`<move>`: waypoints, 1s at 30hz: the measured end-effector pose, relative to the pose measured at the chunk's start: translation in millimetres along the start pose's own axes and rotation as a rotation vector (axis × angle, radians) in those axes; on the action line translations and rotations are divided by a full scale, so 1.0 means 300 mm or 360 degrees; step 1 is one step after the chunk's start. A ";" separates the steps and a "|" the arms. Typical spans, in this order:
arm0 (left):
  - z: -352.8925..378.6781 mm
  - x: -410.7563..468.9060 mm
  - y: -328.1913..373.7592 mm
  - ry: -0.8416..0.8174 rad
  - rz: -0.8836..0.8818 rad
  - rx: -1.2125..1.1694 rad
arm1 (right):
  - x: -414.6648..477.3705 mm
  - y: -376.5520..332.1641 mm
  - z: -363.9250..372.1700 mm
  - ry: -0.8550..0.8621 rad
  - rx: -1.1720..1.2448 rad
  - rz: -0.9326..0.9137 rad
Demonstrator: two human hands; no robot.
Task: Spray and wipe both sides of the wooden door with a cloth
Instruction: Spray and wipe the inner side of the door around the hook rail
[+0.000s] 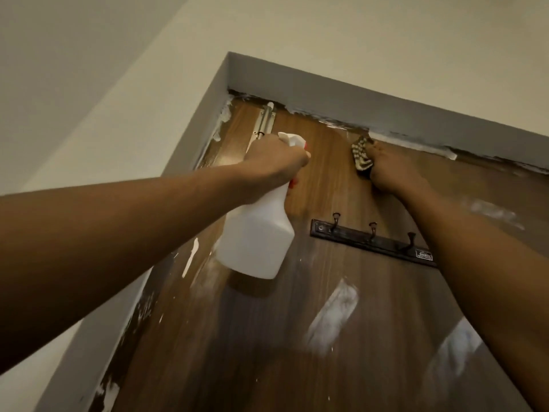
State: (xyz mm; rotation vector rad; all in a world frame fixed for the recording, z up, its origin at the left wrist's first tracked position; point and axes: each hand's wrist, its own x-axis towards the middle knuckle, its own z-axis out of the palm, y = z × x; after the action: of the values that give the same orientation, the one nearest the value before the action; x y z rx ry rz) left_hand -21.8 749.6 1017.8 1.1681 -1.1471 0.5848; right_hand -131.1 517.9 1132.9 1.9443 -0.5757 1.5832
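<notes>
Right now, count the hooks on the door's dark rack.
3: left hook, middle hook, right hook along the rack; the right arm covers its end, so more may hide.

Dim, warm light; white glare streaks on door [341,337] — soft blur.

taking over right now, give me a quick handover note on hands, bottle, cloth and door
Left hand grips the spray bottle by its neck, raised in front of the door.
Right hand holds the cloth against the door near its top edge, above the hook rack.
Done: wiping is at the top of this side.
Left: white smears lower down on this side; the other side is out of view.
</notes>
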 end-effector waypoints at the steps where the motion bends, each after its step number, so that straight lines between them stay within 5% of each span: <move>1: 0.013 0.004 0.004 -0.0006 0.0006 -0.0004 | 0.034 -0.009 -0.006 0.0015 0.0034 -0.0010; 11: 0.221 0.022 0.077 0.0058 -0.0027 0.0027 | 0.042 -0.066 0.016 0.0053 0.0101 -0.0511; 19: 0.359 -0.010 0.104 -0.0023 -0.0015 -0.0018 | 0.063 0.320 -0.004 0.0045 0.0077 -0.0012; 25: 0.432 0.013 0.168 -0.0004 0.0025 0.0027 | 0.104 0.178 -0.019 -0.0058 0.0104 -0.0204; 30: 0.445 0.006 0.210 0.0016 0.0050 -0.0009 | -0.086 0.312 0.008 -0.0155 0.0079 -0.0327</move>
State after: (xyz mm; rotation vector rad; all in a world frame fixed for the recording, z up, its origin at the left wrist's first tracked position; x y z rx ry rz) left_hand -126.3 647.7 1040.2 1.1433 -1.1596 0.6105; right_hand -195.0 445.7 1121.8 2.0542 -0.3647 1.3941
